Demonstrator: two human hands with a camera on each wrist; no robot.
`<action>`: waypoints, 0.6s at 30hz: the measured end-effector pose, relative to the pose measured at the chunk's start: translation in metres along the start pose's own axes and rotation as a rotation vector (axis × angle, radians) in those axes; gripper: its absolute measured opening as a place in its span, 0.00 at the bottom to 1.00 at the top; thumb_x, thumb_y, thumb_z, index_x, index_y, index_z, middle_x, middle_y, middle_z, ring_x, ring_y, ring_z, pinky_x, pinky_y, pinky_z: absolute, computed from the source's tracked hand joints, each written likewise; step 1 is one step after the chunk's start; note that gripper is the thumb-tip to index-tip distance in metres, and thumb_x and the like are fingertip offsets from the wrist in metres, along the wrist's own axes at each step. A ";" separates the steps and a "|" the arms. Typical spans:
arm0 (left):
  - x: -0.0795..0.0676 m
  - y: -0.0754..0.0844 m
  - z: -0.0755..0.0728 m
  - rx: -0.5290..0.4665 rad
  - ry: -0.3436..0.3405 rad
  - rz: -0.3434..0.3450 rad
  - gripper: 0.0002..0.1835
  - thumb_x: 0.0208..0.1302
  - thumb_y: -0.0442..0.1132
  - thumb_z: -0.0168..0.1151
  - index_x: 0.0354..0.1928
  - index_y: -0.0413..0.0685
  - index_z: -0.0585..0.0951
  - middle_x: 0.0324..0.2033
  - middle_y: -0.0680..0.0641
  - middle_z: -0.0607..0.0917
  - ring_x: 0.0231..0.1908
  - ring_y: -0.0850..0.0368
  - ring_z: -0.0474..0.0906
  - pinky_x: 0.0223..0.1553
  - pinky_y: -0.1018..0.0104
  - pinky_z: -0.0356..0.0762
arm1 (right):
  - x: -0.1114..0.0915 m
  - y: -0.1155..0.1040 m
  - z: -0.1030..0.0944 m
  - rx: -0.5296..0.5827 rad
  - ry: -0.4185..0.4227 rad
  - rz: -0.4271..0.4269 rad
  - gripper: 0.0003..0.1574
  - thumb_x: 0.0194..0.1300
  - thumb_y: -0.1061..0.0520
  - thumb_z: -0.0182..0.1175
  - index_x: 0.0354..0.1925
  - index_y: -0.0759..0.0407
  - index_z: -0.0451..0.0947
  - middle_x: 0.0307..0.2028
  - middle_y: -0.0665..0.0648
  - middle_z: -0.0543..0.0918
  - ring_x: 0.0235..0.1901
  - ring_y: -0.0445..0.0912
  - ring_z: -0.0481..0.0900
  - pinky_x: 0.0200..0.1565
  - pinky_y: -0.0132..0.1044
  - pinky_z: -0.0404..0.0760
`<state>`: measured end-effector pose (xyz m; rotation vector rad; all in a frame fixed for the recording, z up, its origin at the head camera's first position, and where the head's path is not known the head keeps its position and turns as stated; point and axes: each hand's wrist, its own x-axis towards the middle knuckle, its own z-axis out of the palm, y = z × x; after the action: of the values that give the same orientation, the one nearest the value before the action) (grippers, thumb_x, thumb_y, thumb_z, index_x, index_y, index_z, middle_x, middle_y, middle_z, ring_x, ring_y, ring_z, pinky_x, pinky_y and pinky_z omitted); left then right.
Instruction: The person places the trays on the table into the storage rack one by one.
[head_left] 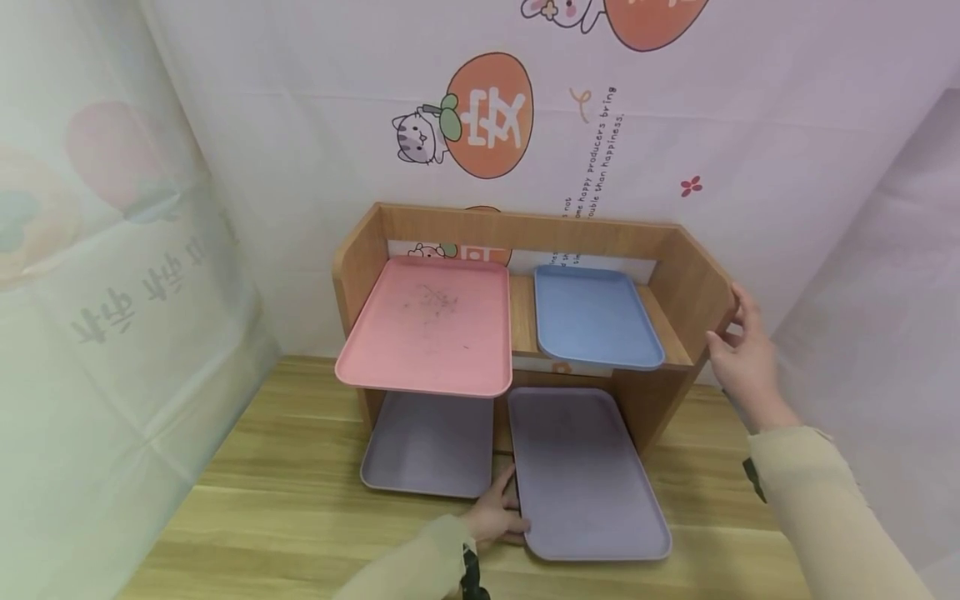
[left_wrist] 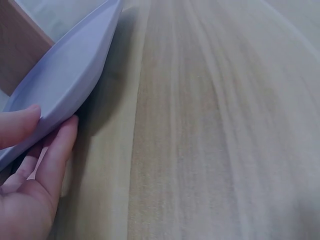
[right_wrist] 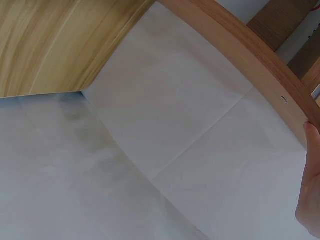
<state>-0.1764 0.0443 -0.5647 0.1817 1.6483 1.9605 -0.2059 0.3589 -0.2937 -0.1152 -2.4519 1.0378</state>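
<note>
My left hand (head_left: 495, 512) pinches the left edge of a purple tray (head_left: 592, 492), thumb on the rim and fingers beneath, as the left wrist view shows. That tray juts out of the lower right part of a wooden shelf (head_left: 528, 225), its near end tilted up off the table. My right hand (head_left: 748, 367) grips the edge of the shelf's right side panel (right_wrist: 280, 95). On the upper level lie a pink tray (head_left: 435, 325), overhanging the front at left, and a smaller blue tray (head_left: 596, 317) at right. Below the pink one sits another purple tray (head_left: 431, 446).
The shelf stands on a wood-grain table (head_left: 247, 467). Behind it hangs a white printed cloth (head_left: 300, 125) with cartoon figures, and plain cloth (head_left: 870, 292) hangs at the right side.
</note>
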 end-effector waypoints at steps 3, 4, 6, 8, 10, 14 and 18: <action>-0.004 0.002 0.002 -0.031 -0.025 -0.011 0.56 0.47 0.11 0.55 0.74 0.47 0.41 0.40 0.34 0.76 0.32 0.49 0.81 0.35 0.47 0.84 | 0.000 -0.001 0.001 0.004 -0.001 0.004 0.50 0.65 0.68 0.49 0.75 0.42 0.38 0.62 0.77 0.61 0.53 0.76 0.70 0.45 0.54 0.81; -0.006 0.003 0.002 -0.032 -0.030 -0.016 0.56 0.47 0.11 0.55 0.74 0.46 0.40 0.40 0.35 0.76 0.32 0.49 0.81 0.36 0.47 0.84 | 0.000 -0.001 0.001 0.006 -0.002 0.004 0.50 0.65 0.68 0.49 0.75 0.42 0.38 0.62 0.78 0.61 0.53 0.76 0.69 0.47 0.61 0.78; -0.008 0.003 0.003 -0.031 -0.035 -0.020 0.55 0.48 0.11 0.55 0.74 0.46 0.40 0.39 0.36 0.76 0.32 0.48 0.81 0.36 0.46 0.83 | 0.000 -0.001 0.002 0.002 -0.003 0.007 0.50 0.66 0.68 0.49 0.75 0.42 0.37 0.62 0.78 0.61 0.53 0.76 0.69 0.49 0.64 0.75; -0.010 0.003 0.003 -0.038 -0.036 -0.021 0.55 0.48 0.11 0.55 0.74 0.46 0.40 0.39 0.36 0.75 0.32 0.48 0.81 0.36 0.46 0.83 | -0.001 -0.001 0.002 0.001 -0.004 0.008 0.50 0.66 0.68 0.49 0.75 0.42 0.37 0.62 0.78 0.60 0.54 0.76 0.69 0.49 0.65 0.74; -0.009 0.001 0.003 -0.048 -0.035 -0.012 0.55 0.48 0.11 0.55 0.74 0.46 0.40 0.39 0.36 0.75 0.32 0.49 0.81 0.36 0.46 0.83 | -0.001 -0.002 0.001 0.001 -0.006 0.008 0.50 0.66 0.68 0.49 0.75 0.41 0.37 0.62 0.78 0.60 0.54 0.76 0.69 0.49 0.65 0.74; -0.005 -0.004 0.001 -0.052 -0.004 0.019 0.54 0.47 0.11 0.55 0.74 0.45 0.42 0.39 0.36 0.76 0.30 0.51 0.80 0.35 0.48 0.84 | -0.001 -0.001 0.001 -0.001 -0.008 0.007 0.50 0.66 0.67 0.49 0.74 0.41 0.37 0.62 0.78 0.61 0.53 0.76 0.69 0.47 0.63 0.76; 0.001 -0.009 -0.001 -0.032 0.067 0.054 0.51 0.49 0.13 0.56 0.73 0.41 0.45 0.43 0.33 0.76 0.31 0.51 0.81 0.34 0.52 0.85 | -0.001 0.000 0.001 -0.002 -0.006 0.007 0.50 0.66 0.67 0.49 0.74 0.40 0.37 0.62 0.77 0.61 0.54 0.76 0.69 0.47 0.61 0.77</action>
<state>-0.1746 0.0443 -0.5739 0.1508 1.6691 2.0523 -0.2056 0.3576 -0.2944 -0.1220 -2.4595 1.0398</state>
